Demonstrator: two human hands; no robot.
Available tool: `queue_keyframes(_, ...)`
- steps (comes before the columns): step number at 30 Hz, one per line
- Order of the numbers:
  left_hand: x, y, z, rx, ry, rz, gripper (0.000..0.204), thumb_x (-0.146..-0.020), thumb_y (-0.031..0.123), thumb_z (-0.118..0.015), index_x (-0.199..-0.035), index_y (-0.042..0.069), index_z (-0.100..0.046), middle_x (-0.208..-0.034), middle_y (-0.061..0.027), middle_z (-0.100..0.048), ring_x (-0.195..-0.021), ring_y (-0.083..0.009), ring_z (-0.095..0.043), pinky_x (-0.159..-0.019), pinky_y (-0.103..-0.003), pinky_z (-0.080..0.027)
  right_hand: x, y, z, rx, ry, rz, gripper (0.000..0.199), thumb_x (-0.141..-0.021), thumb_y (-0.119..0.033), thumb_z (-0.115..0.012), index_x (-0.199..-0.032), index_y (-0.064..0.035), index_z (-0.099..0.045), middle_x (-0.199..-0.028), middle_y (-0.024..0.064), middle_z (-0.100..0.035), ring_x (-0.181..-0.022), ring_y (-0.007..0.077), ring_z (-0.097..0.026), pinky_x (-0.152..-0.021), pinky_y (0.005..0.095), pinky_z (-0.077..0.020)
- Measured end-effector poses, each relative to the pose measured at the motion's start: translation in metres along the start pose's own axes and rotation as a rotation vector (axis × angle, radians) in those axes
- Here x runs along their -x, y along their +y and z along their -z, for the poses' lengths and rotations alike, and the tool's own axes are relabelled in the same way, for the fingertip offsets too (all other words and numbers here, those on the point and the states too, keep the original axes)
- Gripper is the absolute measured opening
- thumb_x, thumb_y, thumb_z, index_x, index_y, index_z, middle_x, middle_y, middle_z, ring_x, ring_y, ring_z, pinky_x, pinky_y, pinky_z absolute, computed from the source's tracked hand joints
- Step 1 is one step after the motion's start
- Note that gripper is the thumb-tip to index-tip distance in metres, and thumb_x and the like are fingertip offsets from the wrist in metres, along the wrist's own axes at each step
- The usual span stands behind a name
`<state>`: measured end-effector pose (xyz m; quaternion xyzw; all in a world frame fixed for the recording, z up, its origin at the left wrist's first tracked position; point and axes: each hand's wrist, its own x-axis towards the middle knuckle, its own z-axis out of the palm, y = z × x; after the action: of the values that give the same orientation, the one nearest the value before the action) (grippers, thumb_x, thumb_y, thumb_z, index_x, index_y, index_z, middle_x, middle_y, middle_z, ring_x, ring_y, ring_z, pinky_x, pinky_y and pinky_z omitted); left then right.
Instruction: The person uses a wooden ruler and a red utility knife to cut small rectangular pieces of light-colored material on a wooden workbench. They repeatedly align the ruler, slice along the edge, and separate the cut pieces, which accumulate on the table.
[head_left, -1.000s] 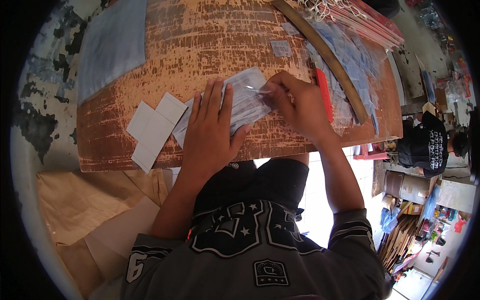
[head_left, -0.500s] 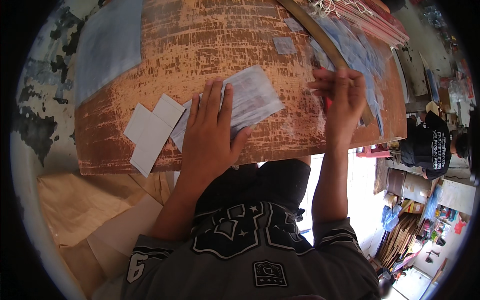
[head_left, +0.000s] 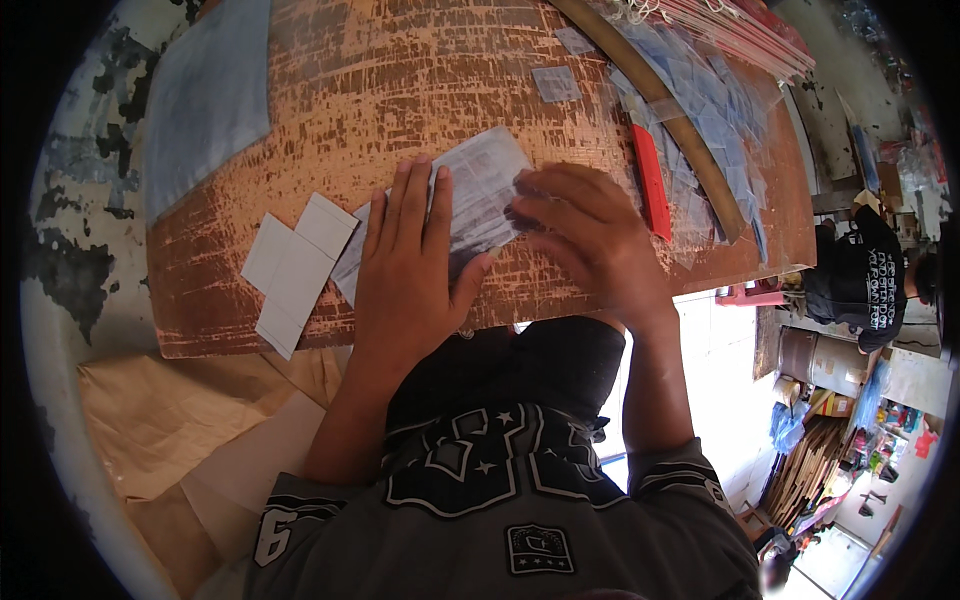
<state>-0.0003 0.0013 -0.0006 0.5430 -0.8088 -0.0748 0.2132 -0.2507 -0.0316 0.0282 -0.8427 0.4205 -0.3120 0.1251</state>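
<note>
Brown counter with a scratched, tan-flecked top (head_left: 370,80): fills the upper middle of the view; the near edge runs along the person's lap, the far edge passes out of view.
Stack of translucent grey-white plastic sheets (head_left: 480,180): lies slantwise near the middle of the near edge.
Left hand (head_left: 408,265): flat on the stack, fingers straight and released, thumb spread aside.
Right hand (head_left: 595,240): over the stack's right end, fingers half bent and blurred; cannot tell whether they grasp anything.
White stepped card piece (head_left: 300,262): just left of the stack, near the near left corner.
Large blue-grey plastic sheet (head_left: 210,110): along the left edge, toward the far side.
Small clear plastic square (head_left: 556,84): well in from the near edge, left of the strip.
Red narrow bar (head_left: 650,180): between the right hand and the right edge.
Long brown strip (head_left: 690,150): slants past the bar toward the near right corner, bent by the lens.
Heap of bluish clear plastic pieces (head_left: 735,120): spreads under and beside the strip along the right edge.
Pinkish thin sticks with white cords (head_left: 740,35): at the far right.
Room: peeling white wall (head_left: 85,150) beyond the left edge, brown paper (head_left: 180,415) below the near left corner; beyond the right edge, a person in a black shirt (head_left: 858,275) and stacked cardboard (head_left: 805,460).
</note>
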Motion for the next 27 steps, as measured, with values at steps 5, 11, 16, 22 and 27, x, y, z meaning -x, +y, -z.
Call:
queue_keyframes(5,0.001,-0.001,-0.002,0.028,0.028,0.003,0.087,-0.102,0.040,-0.076,-0.169,-0.005,-0.042,-0.176,-0.0270,-0.039,-0.165,-0.0453,-0.037,-0.135,-0.063,-0.027,0.000,0.009,-0.011,-0.018,-0.010,0.018,0.034,-0.088,-0.013,-0.088,-0.121,-0.0077,-0.082,-0.134,0.0083,-0.078,-0.127,0.0331,-0.070,-0.106,0.0469,-0.0588)
queue_keyframes(11,-0.002,0.000,0.002,0.006,-0.016,0.005,0.088,-0.105,0.045,-0.071,-0.169,-0.007,-0.039,-0.176,-0.0289,-0.037,-0.168,-0.0446,-0.032,-0.137,-0.060,-0.025,-0.004,0.008,-0.012,-0.011,0.011,0.006,0.028,-0.089,-0.009,-0.087,-0.116,-0.0071,-0.082,-0.129,0.0075,-0.080,-0.120,0.0327,-0.073,-0.102,0.0469,-0.0600)
queue_keyframes(16,0.000,-0.001,-0.002,0.029,0.018,0.012,0.090,-0.102,0.042,-0.076,-0.171,-0.002,-0.039,-0.177,-0.0263,-0.037,-0.166,-0.0462,-0.035,-0.135,-0.063,-0.027,-0.006,0.002,-0.016,0.045,0.034,0.026,0.021,-0.089,-0.005,-0.086,-0.109,-0.0057,-0.080,-0.126,0.0089,-0.080,-0.119,0.0325,-0.073,-0.100,0.0461,-0.0609)
queue_keyframes(22,-0.001,0.000,0.000,0.027,-0.003,0.012,0.091,-0.103,0.043,-0.074,-0.171,-0.005,-0.038,-0.177,-0.0287,-0.036,-0.168,-0.0452,-0.033,-0.136,-0.062,-0.026,-0.010,-0.002,-0.020,0.081,0.072,0.040,0.018,-0.090,-0.002,-0.083,-0.107,-0.0041,-0.078,-0.117,0.0099,-0.080,-0.114,0.0326,-0.072,-0.094,0.0463,-0.0603)
queue_keyframes(27,-0.001,0.000,0.002,0.025,-0.023,0.017,0.092,-0.103,0.043,-0.073,-0.171,-0.005,-0.037,-0.177,-0.0299,-0.036,-0.169,-0.0446,-0.031,-0.137,-0.061,-0.025,-0.014,-0.003,-0.027,0.016,0.146,-0.044,0.014,-0.093,-0.003,-0.082,-0.105,-0.0023,-0.076,-0.107,0.0123,-0.077,-0.104,0.0345,-0.072,-0.087,0.0470,-0.0581)
